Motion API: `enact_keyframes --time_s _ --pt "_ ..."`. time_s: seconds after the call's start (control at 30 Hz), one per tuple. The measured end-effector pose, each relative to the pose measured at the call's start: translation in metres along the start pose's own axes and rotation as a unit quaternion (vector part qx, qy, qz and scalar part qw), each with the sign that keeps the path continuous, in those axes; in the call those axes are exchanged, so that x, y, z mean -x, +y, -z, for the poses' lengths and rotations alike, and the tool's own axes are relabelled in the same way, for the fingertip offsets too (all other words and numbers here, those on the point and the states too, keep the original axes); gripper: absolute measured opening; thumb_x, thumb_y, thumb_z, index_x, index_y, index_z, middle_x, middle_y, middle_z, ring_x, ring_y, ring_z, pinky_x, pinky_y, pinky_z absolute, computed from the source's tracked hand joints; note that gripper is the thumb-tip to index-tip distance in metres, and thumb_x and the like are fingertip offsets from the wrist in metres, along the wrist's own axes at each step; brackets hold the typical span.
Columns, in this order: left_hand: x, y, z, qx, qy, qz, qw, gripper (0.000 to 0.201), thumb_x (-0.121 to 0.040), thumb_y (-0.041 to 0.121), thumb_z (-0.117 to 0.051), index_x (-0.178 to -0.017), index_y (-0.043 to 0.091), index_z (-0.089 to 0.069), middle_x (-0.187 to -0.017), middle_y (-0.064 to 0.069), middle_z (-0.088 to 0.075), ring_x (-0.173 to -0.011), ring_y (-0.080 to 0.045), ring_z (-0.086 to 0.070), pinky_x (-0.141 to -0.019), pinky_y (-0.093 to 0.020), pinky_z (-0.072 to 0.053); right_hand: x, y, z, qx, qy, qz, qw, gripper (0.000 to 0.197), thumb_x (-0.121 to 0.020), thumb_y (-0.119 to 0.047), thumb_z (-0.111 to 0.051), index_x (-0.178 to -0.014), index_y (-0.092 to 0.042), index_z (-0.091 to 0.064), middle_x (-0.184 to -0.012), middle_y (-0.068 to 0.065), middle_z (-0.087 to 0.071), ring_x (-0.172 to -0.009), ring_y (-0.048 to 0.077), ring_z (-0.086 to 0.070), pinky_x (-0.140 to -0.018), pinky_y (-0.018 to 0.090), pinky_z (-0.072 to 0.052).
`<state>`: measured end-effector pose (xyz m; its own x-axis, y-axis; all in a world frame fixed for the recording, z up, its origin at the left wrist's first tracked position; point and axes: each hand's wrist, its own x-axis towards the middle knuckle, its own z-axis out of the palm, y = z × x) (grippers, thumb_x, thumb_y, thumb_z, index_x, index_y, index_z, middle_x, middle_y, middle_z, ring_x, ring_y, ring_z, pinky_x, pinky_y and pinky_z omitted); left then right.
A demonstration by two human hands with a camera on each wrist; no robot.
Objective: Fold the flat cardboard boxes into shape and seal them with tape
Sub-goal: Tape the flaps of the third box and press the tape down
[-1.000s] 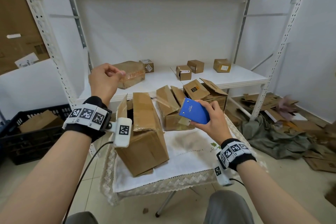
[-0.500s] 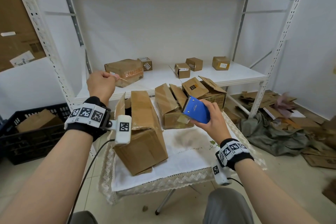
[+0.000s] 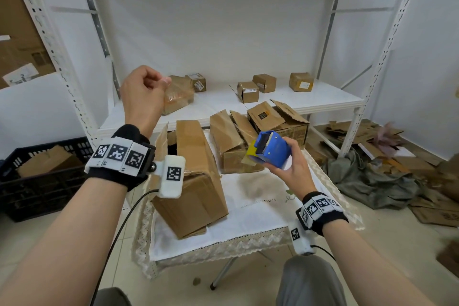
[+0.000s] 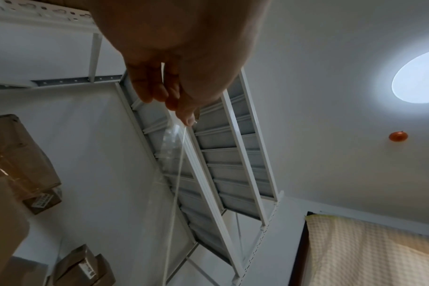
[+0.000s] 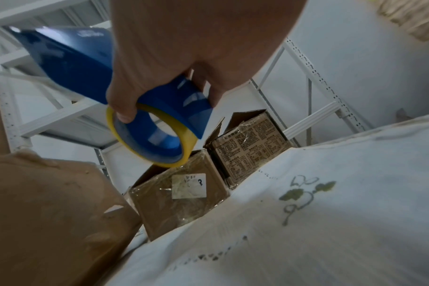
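My right hand (image 3: 289,160) grips a blue tape dispenser (image 3: 272,148) with a yellow-edged roll (image 5: 157,135), held above the small table. My left hand (image 3: 146,90) is raised at the left, fingers curled, pinching the end of a clear strip of tape (image 4: 172,160) that hangs from its fingertips (image 4: 186,118). A long brown cardboard box (image 3: 193,174) lies on the white tablecloth (image 3: 258,204) below the left wrist, one end flap open. Two more open boxes, one taped over (image 3: 233,144) and one printed (image 3: 280,119), sit behind the dispenser.
A white metal shelf (image 3: 310,104) behind the table carries several small boxes (image 3: 248,92). A black crate (image 3: 37,179) with cardboard stands on the floor at left. Flattened cardboard and grey cloth (image 3: 372,176) litter the floor at right.
The right hand has turned the dispenser so its serrated blade and roll face me. The left hand stays raised, still pinching the tape.
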<state>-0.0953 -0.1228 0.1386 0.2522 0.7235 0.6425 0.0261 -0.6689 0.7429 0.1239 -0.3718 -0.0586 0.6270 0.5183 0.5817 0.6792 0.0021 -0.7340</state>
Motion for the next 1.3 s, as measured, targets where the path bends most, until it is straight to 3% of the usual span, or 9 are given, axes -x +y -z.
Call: enact_keyframes --time_s 0.1,0.2,0.33,0.47,0.8,0.87,0.97,1.07,1.3 --pt "0.003 -0.003 -0.005 0.005 -0.012 0.004 1.0 0.009 -0.093 0.018 -0.069 -0.096 0.009 -0.068 -0.076 0.011 -0.056 -0.068 0.0 -0.049 -0.065 -0.006 -0.042 0.003 0.004 -0.002 -0.005 0.004 -0.018 1.0 0.069 -0.079 -0.014 -0.086 -0.127 -0.031 -0.041 -0.124 -0.006 -0.052 -0.11 0.002 -0.052 -0.091 0.012 -0.041" --pt "0.006 -0.008 -0.009 0.008 -0.026 0.01 1.0 0.011 -0.094 0.019 -0.068 -0.097 0.009 -0.067 -0.077 0.011 -0.056 -0.068 0.001 -0.048 -0.065 -0.008 -0.041 0.006 0.009 -0.003 -0.019 0.027 -0.029 0.999 0.072 -0.078 -0.009 -0.085 -0.128 -0.032 -0.039 -0.125 -0.008 -0.05 -0.11 0.011 -0.054 -0.092 0.019 -0.045" --pt "0.008 -0.01 -0.013 0.017 -0.034 0.018 0.999 0.013 -0.091 0.025 -0.072 -0.094 0.014 -0.066 -0.079 0.01 -0.057 -0.072 -0.002 -0.05 -0.063 -0.005 -0.041 0.011 0.006 -0.003 -0.041 0.033 -0.022 0.998 0.056 -0.079 -0.006 -0.074 -0.125 -0.023 -0.047 -0.115 -0.007 -0.055 -0.098 0.0 -0.055 -0.082 0.011 -0.043" --pt "0.006 -0.01 -0.017 0.024 -0.026 0.029 0.999 0.014 -0.087 0.024 -0.076 -0.092 0.015 -0.067 -0.077 0.009 -0.057 -0.07 -0.001 -0.05 -0.061 -0.003 -0.04 0.015 0.007 -0.005 -0.038 0.038 -0.01 0.998 0.056 -0.076 0.005 -0.074 -0.118 -0.022 -0.049 -0.107 -0.004 -0.052 -0.09 0.005 -0.051 -0.08 0.016 -0.043" --pt "0.004 -0.001 -0.021 0.045 0.005 0.035 0.998 0.011 -0.088 0.019 -0.075 -0.091 0.015 -0.066 -0.075 0.011 -0.056 -0.068 0.001 -0.049 -0.062 -0.005 -0.042 0.015 -0.004 -0.007 -0.006 0.045 0.037 0.998 0.069 -0.073 -0.017 -0.071 -0.115 -0.062 -0.04 -0.108 0.002 -0.047 -0.098 0.005 -0.049 -0.086 0.01 -0.038" --pt "0.004 0.007 -0.021 0.052 0.004 0.007 0.999 0.011 -0.087 0.018 -0.075 -0.092 0.014 -0.066 -0.077 0.011 -0.058 -0.069 0.0 -0.05 -0.066 -0.008 -0.044 0.014 0.001 -0.008 0.02 0.023 0.032 0.999 0.073 -0.074 -0.008 -0.078 -0.123 -0.051 -0.043 -0.111 0.006 -0.047 -0.102 0.004 -0.049 -0.089 0.009 -0.037" --pt "0.006 0.022 -0.024 0.046 0.0 -0.053 0.998 0.011 -0.086 0.02 -0.074 -0.09 0.013 -0.066 -0.085 0.006 -0.062 -0.073 -0.002 -0.051 -0.071 -0.014 -0.045 0.012 0.005 -0.013 0.073 0.001 0.016 0.997 0.064 -0.075 -0.001 -0.081 -0.129 -0.018 -0.051 -0.112 0.005 -0.046 -0.102 -0.005 -0.046 -0.087 0.006 -0.037" --pt "0.009 0.037 -0.028 0.032 -0.006 -0.102 0.994 0.012 -0.085 0.021 -0.073 -0.087 0.016 -0.063 -0.09 -0.002 -0.065 -0.074 -0.004 -0.052 -0.072 -0.02 -0.046 0.011 0.007 -0.018 0.079 -0.006 -0.013 0.997 0.062 -0.076 -0.005 -0.08 -0.13 -0.016 -0.05 -0.112 0.002 -0.046 -0.101 -0.006 -0.046 -0.082 0.014 -0.041" --pt "0.021 0.054 -0.032 0.033 -0.017 -0.161 0.986 0.011 -0.083 0.017 -0.072 -0.084 0.013 -0.061 -0.088 -0.003 -0.06 -0.073 -0.005 -0.049 -0.072 -0.026 -0.046 0.012 0.012 -0.026 0.069 0.006 -0.065 0.995 0.062 -0.079 -0.026 -0.084 -0.128 -0.035 -0.047 -0.112 -0.009 -0.046 -0.101 0.008 -0.054 -0.082 0.043 -0.055"
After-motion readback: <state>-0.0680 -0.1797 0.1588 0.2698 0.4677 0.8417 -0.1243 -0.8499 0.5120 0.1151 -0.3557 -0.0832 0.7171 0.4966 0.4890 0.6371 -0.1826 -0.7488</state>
